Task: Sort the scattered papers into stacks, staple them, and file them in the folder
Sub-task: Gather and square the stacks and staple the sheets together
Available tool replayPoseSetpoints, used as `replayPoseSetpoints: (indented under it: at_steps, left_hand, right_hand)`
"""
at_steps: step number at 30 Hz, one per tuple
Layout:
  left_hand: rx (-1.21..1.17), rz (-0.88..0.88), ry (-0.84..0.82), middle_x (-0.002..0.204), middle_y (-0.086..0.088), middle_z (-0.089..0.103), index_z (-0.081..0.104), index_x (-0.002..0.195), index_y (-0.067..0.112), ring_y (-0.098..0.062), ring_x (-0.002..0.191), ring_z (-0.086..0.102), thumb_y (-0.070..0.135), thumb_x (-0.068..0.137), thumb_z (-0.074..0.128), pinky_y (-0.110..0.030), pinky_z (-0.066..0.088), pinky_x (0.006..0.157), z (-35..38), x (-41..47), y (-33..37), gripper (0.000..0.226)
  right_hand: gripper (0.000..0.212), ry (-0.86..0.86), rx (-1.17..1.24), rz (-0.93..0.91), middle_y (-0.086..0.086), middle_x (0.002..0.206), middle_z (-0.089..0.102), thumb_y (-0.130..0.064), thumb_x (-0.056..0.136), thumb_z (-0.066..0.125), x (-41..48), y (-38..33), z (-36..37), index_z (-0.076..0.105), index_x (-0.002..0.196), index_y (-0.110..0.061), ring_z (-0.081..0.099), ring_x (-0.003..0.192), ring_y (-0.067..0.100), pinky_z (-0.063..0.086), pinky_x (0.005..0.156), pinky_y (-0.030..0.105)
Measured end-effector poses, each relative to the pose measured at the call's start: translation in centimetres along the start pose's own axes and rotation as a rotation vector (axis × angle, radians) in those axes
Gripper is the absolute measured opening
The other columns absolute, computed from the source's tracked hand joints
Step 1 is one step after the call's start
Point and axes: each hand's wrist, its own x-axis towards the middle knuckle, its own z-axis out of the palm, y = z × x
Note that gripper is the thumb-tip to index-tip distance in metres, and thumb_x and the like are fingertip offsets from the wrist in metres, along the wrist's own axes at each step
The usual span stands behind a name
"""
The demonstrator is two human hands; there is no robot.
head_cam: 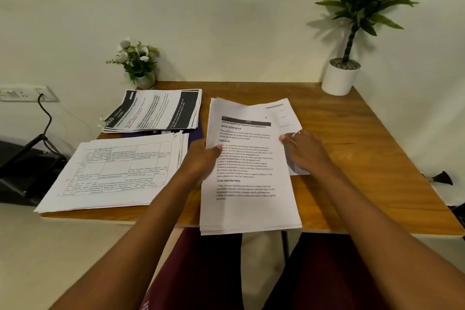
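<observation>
A stack of printed text pages [247,199] lies at the table's front middle and overhangs the front edge. My left hand [201,161] grips its left edge, thumb on top. My right hand [303,151], with a ring on one finger, rests on a loose sheet [286,113] sticking out to the right beneath the top page. A stack of table-printed pages [118,171] lies at the front left. Behind it sits a stack with black bands [156,111]. A purple folder [198,131] shows beneath those two stacks.
A wooden table [364,158] stands against a white wall. A small pot of white flowers [139,63] is at the back left, a tall plant in a white pot [339,78] at the back right corner. A wall socket with a black cable [45,113] lies left of the table.
</observation>
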Motion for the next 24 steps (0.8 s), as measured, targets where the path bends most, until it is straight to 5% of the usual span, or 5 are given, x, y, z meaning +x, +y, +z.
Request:
replayPoseSetpoints:
  at_steps: [4,7,11,18,24]
  left_hand:
    - [-0.108,0.075,-0.045,0.110,-0.001,0.076,0.062,0.126,0.021,-0.019,0.088,0.077,0.025,0.102,0.061,-0.042,0.064,0.077,-0.4,0.0,2.2,0.025]
    - [-0.210,0.166,-0.081,0.111,-0.006,0.077,0.066,0.119,0.016,-0.029,0.098,0.075,0.018,0.100,0.064,-0.055,0.059,0.089,-0.5,-0.1,4.6,0.019]
    - [-0.217,0.366,-0.049,0.101,-0.003,0.079,0.072,0.104,0.019,-0.025,0.094,0.076,0.020,0.096,0.069,-0.045,0.062,0.083,-0.6,-1.2,7.4,0.008]
    - [-0.208,0.416,-0.009,0.098,0.012,0.078,0.067,0.110,0.020,-0.014,0.091,0.076,0.028,0.098,0.065,-0.032,0.064,0.074,1.2,-3.7,5.3,0.014]
    - [-0.266,0.400,-0.001,0.098,0.011,0.078,0.066,0.113,0.019,-0.012,0.092,0.076,0.026,0.097,0.065,-0.023,0.060,0.069,1.8,-3.8,4.3,0.017]
  right_hand:
    - [0.073,-0.066,0.563,0.063,-0.003,0.137,0.063,-0.079,0.090,0.040,-1.2,-2.6,-2.5,0.060,0.135,-0.026,0.061,0.123,0.022,0.050,0.103,0.046]
    - [0.033,-0.161,1.086,-0.005,0.000,0.120,0.074,-0.034,0.096,0.067,-2.7,-4.8,-4.9,0.067,0.124,-0.016,0.071,0.110,0.020,0.059,0.088,0.035]
    - [0.027,0.021,1.181,-0.137,0.004,0.109,0.077,0.003,0.086,0.072,-4.4,-6.6,-7.5,0.070,0.110,-0.010,0.074,0.102,0.025,0.060,0.083,0.036]
    - [0.008,0.111,0.997,-0.092,-0.006,0.094,0.079,-0.015,0.088,0.077,-6.8,-5.7,-5.2,0.074,0.092,-0.021,0.076,0.092,0.019,0.059,0.090,0.048]
    - [0.013,0.141,0.958,-0.141,-0.010,0.097,0.077,-0.021,0.091,0.073,-7.4,-5.0,-3.9,0.072,0.104,-0.022,0.074,0.096,0.015,0.061,0.086,0.038]
